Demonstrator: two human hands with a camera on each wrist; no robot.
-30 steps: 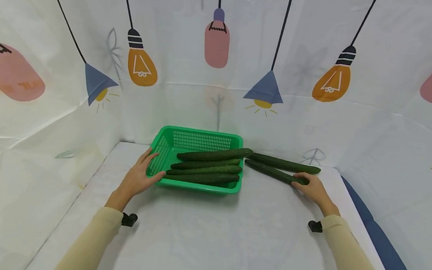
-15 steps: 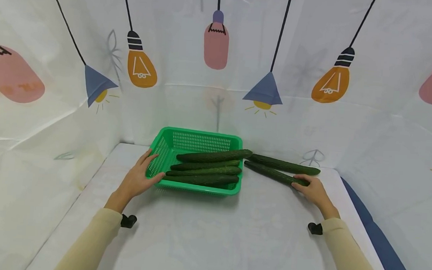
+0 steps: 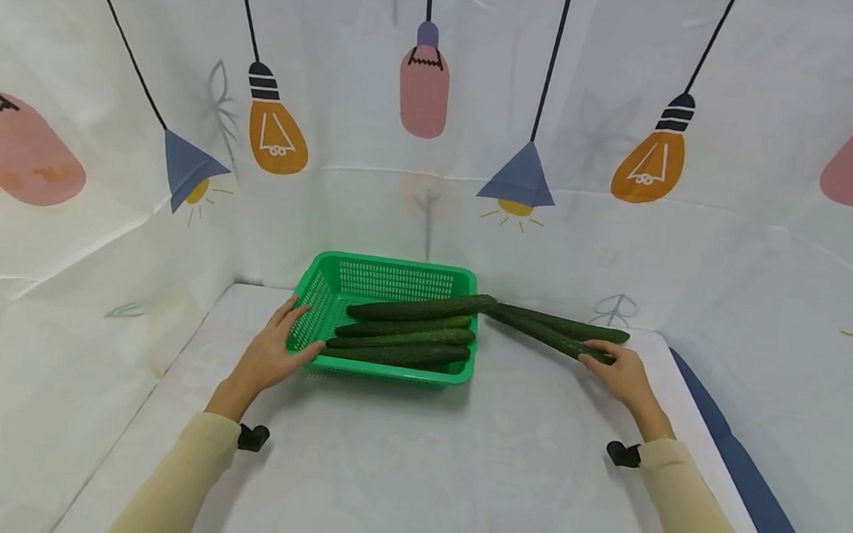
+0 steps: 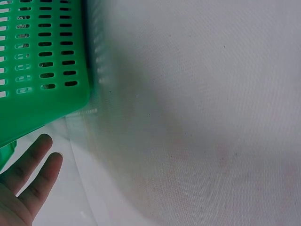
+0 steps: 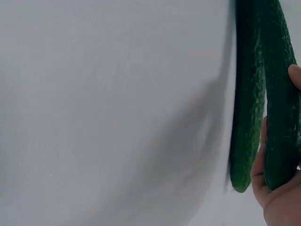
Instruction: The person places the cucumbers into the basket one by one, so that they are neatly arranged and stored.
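Observation:
A green plastic basket [image 3: 389, 372] stands at the back of the table with several cucumbers in it. The topmost cucumber [image 3: 424, 307] reaches over the basket's right rim. My left hand [image 3: 272, 351] is at the basket's left front corner, fingers spread along its side, thumb by the front rim. In the left wrist view, two straight fingers [image 4: 40, 183] show below the basket wall. With my right hand [image 3: 623, 375] I grip the right end of a cucumber [image 5: 281, 103], thumb on one side, fingers on the other. Just behind it, another cucumber [image 3: 578, 327] lies on the table.
A white cloth covers the table [image 3: 412, 472]. Right behind the basket rises a white curtain [image 3: 371, 205] printed with lamps, which also closes in both sides. Blue padding [image 3: 740, 462] runs along the right table edge.
The gripped cucumber has shifted slightly right and back with my right hand; its left end now meets the cucumber behind it. My left hand keeps its place at the basket.

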